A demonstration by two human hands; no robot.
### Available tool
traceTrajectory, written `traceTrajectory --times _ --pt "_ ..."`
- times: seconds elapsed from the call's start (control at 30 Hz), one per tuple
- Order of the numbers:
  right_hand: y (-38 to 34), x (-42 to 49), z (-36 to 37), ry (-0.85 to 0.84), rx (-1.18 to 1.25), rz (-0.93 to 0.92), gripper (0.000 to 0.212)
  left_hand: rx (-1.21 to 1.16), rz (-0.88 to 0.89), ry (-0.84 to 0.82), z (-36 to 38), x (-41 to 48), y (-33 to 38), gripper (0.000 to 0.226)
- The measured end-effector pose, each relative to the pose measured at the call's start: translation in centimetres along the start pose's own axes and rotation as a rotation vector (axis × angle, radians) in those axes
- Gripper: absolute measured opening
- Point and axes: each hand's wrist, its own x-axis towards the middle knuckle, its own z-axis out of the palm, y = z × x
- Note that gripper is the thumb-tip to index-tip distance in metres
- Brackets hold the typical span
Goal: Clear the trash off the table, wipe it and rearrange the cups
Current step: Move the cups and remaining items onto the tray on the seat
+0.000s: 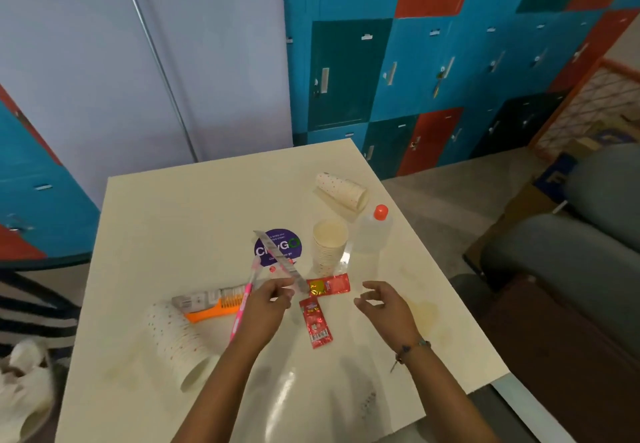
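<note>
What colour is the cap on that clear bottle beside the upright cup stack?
Orange-red. The cap on the clear bottle shows best in the head view.

Purple sticker lettering partly hidden under the silver wrapper strip, its small print unreadable; near red sachet print too small to read; white bundle at lower left blurred, cut by the frame edge; table near edge out of frame.

Upright cup stack behind red sachets, toppled cup stack leftward
</note>
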Motion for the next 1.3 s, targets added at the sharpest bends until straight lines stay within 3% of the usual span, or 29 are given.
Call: traceTrajectory --times 0.23,0.33,0.47,0.57,0.7,0.83,0.93,1.03,1.2,1.3 --pt "-0.8 5.9 4.0 -0.111 0.116 0.057 0.089 0.003 -0.081 0.11 -1.1 1.6 -2.2 0.025" --pt "-0.8 8.9 5.6 -0.131 0.163 0.053 0.102 0.053 -0.106 0.199 -2.4 2.0 -3.2 0.029" --pt "-0.2 11.3 7.3 -0.125 0.213 -0.007 0.097 0.283 -0.099 0.299 -5.6 0.9 -4.6 0.06" --pt "0.1 12.3 8.3 -0.087 0.229 -0.018 0.092 0.565 -0.004 0.338 -9.0 0.4 -6.6 0.067" --pt "-0.2 13.2 9.3 0.04 0.23 -0.006 0.087 1.042 -0.026 0.191 -12.2 0.0 -10.5 0.069" --pt "-0.8 13.0 9.5 0.077 0.192 -0.077 0.081 1.299 0.015 0.021 -14.0 -0.1 -12.2 0.078" --pt "-1.3 12.1 9.2 0.068 0.228 -0.15 0.086 1.337 0.133 -0.002 -15.2 0.8 -13.2 0.075" --pt "-1.4 10.4 9.1 0.058 0.302 -0.178 0.091 1.315 0.132 -0.071 -15.8 2.1 -13.5 0.069" --pt "-0.9 6.4 9.1 -0.019 0.303 -0.187 0.075 1.213 0.157 -0.13 -15.7 2.8 -14.2 0.06" --pt "-1.1 4.4 9.1 -0.051 0.332 -0.26 0.084 1.014 0.171 -0.068 -15.5 2.2 -13.8 0.069"
